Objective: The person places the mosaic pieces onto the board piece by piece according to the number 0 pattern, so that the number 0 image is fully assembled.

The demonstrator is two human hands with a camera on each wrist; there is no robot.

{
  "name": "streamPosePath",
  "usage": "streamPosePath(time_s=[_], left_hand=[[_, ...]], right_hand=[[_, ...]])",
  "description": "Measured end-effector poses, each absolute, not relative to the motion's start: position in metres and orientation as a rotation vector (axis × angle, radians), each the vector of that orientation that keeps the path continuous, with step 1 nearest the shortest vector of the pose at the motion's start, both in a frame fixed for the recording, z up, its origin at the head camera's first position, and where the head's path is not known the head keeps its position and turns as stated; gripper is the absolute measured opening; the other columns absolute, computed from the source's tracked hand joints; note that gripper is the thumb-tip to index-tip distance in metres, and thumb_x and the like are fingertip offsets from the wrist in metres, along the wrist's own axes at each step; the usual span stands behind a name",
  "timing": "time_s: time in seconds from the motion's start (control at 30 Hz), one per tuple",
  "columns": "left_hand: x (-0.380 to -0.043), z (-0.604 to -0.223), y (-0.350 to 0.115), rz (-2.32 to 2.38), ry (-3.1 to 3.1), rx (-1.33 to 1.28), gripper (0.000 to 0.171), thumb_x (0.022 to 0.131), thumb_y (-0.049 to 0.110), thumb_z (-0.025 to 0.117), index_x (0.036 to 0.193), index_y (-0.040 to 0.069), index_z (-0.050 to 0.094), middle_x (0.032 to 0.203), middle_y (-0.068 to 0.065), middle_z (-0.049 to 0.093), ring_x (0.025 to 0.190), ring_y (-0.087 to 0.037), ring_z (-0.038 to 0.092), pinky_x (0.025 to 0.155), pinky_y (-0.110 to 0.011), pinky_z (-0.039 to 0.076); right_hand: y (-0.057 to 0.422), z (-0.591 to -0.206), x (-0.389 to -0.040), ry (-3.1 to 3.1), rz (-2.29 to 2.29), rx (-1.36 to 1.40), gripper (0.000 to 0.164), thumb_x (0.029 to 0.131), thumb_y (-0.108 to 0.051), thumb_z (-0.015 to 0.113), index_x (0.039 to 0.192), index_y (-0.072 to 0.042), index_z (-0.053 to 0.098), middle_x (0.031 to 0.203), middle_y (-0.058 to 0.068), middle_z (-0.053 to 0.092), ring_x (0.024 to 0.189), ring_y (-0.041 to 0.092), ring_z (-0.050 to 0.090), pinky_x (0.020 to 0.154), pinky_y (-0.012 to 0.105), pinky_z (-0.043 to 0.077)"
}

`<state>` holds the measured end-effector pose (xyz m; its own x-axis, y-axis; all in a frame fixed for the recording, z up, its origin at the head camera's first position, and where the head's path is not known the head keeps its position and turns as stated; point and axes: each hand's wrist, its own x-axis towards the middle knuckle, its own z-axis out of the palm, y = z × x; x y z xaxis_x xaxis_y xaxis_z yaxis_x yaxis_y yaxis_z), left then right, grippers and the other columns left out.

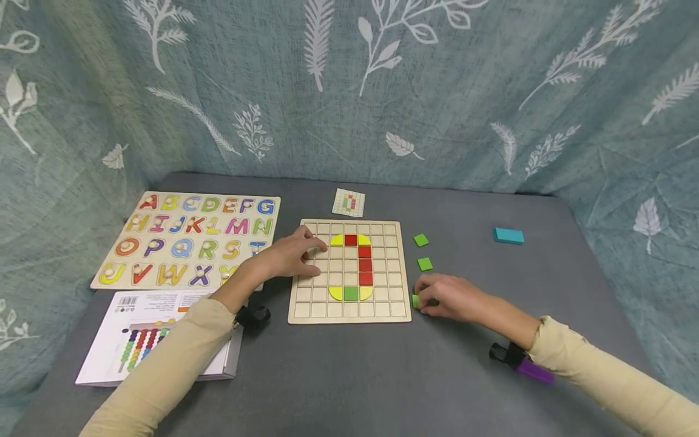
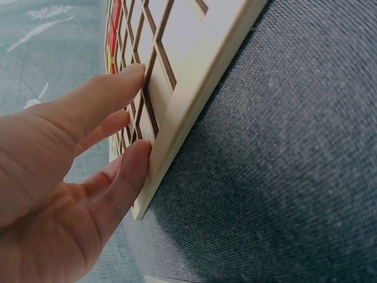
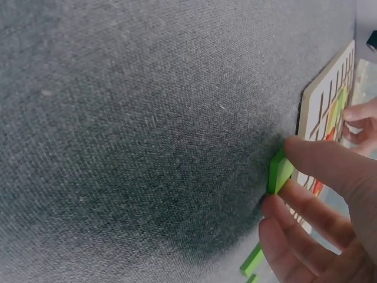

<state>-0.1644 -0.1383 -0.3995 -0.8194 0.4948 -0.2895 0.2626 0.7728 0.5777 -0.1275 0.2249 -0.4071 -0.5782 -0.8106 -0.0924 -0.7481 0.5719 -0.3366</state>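
Observation:
A wooden grid board (image 1: 306,309) lies in the middle of the table. Set in it are red squares (image 1: 364,265), yellow rounded corner pieces (image 1: 335,294) and one green square (image 1: 351,294), forming part of a ring. My left hand (image 1: 292,252) rests at the board's left side, fingers spread and relaxed, fingertips at the grid in the left wrist view. Beside the board's lower right edge, my right hand (image 1: 450,297) pinches a green square tile (image 3: 279,171) between thumb and fingers. Two more green tiles (image 1: 425,264) lie farther back along that side.
Behind the board lies a small pattern card (image 1: 348,203). To the left are an alphabet puzzle board (image 1: 122,279) and a white box (image 1: 104,358) with a bead picture. A teal block (image 1: 508,236) sits at the right. A leaf-patterned curtain (image 1: 327,133) hangs behind the table.

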Motion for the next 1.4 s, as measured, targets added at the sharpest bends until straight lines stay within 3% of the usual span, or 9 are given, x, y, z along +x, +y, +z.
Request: streamPosePath(time_s=[0.43, 0.6, 0.83, 1.07, 1.4], left_hand=[[-0.164, -0.403, -0.138, 0.743, 2.54, 0.581, 0.048, 0.089, 0.022, 0.07, 0.133, 0.011, 0.057, 0.123, -0.014, 0.042, 0.098, -0.022, 0.058, 0.081, -0.035, 0.046], [-0.162, -0.404, -0.137, 0.737, 2.549, 0.584, 0.048, 0.088, 0.022, 0.071, 0.133, 0.011, 0.057, 0.122, -0.013, 0.042, 0.099, -0.022, 0.059, 0.082, -0.035, 0.047], [-0.162, -0.403, -0.138, 0.723, 2.557, 0.565, 0.049, 0.088, 0.022, 0.071, 0.134, 0.012, 0.057, 0.122, -0.012, 0.043, 0.099, -0.021, 0.058, 0.082, -0.035, 0.047], [-0.161, -0.4, -0.137, 0.726, 2.549, 0.545, 0.05, 0.088, 0.022, 0.071, 0.134, 0.012, 0.056, 0.123, -0.012, 0.042, 0.1, -0.022, 0.057, 0.082, -0.035, 0.046], [-0.163, -0.401, -0.136, 0.722, 2.542, 0.544, 0.049, 0.088, 0.023, 0.071, 0.134, 0.012, 0.056, 0.122, -0.012, 0.043, 0.095, -0.02, 0.055, 0.079, -0.033, 0.044]], right_hand=[[0.215, -0.413, -0.13, 2.578, -0.348, -1.354, 0.022, 0.08, -0.013, 0.079, 0.069, -0.022, 0.061, 0.087, -0.005, 0.054, 0.071, 0.005, 0.049, 0.058, 0.018, 0.039], [0.215, -0.415, -0.132, 2.544, -0.379, -1.421, 0.025, 0.078, -0.011, 0.08, 0.068, -0.02, 0.059, 0.085, -0.005, 0.054, 0.07, 0.005, 0.05, 0.059, 0.019, 0.042], [0.214, -0.422, -0.134, 2.527, -0.362, -1.621, 0.023, 0.081, -0.007, 0.075, 0.08, -0.018, 0.055, 0.088, -0.004, 0.053, 0.076, 0.007, 0.043, 0.067, 0.022, 0.041], [0.217, -0.42, -0.138, 2.548, -0.433, -1.525, 0.017, 0.081, -0.009, 0.072, 0.093, -0.017, 0.064, 0.09, -0.003, 0.053, 0.078, 0.007, 0.042, 0.068, 0.021, 0.039], [0.205, -0.394, -0.155, 2.664, -0.616, -1.528, 0.014, 0.08, -0.008, 0.071, 0.093, -0.014, 0.071, 0.093, -0.001, 0.056, 0.08, 0.008, 0.045, 0.067, 0.023, 0.042]])
